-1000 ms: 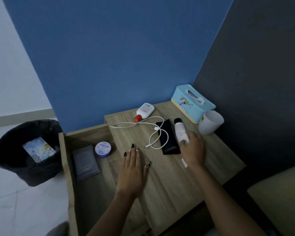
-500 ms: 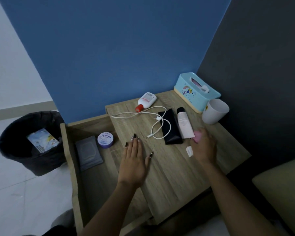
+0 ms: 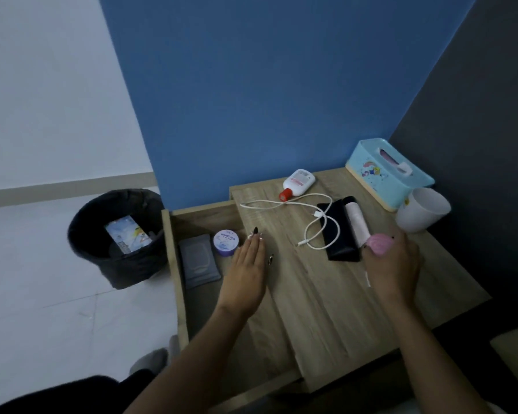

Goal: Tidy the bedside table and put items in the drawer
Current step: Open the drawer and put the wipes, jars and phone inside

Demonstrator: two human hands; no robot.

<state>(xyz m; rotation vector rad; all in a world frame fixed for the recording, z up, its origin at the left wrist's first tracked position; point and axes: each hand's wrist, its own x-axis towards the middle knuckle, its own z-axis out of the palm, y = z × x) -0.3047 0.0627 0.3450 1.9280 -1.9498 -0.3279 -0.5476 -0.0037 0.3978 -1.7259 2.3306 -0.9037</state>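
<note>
My right hand (image 3: 393,264) is closed around a small pink object (image 3: 379,245) just above the wooden bedside table top (image 3: 311,294), beside a white tube (image 3: 358,224) that lies on a black phone (image 3: 340,234). A white charging cable (image 3: 311,216) curls to the left of them. A white bottle with a red cap (image 3: 298,183) lies near the blue wall. My left hand (image 3: 247,273) rests flat on the table's left edge, fingers together. The open drawer (image 3: 174,264) to the left holds a purple jar (image 3: 226,242) and a grey pouch (image 3: 199,261).
A light blue tissue box (image 3: 386,171) and a white cup (image 3: 422,209) stand at the table's back right. A small white strip (image 3: 367,279) lies by my right hand. A black waste bin (image 3: 114,234) with packaging inside stands on the floor to the left.
My right hand left the white tube, moved right and toward me, and now grips a pink object. The left hand stayed flat on the table. The camera view shifted.
</note>
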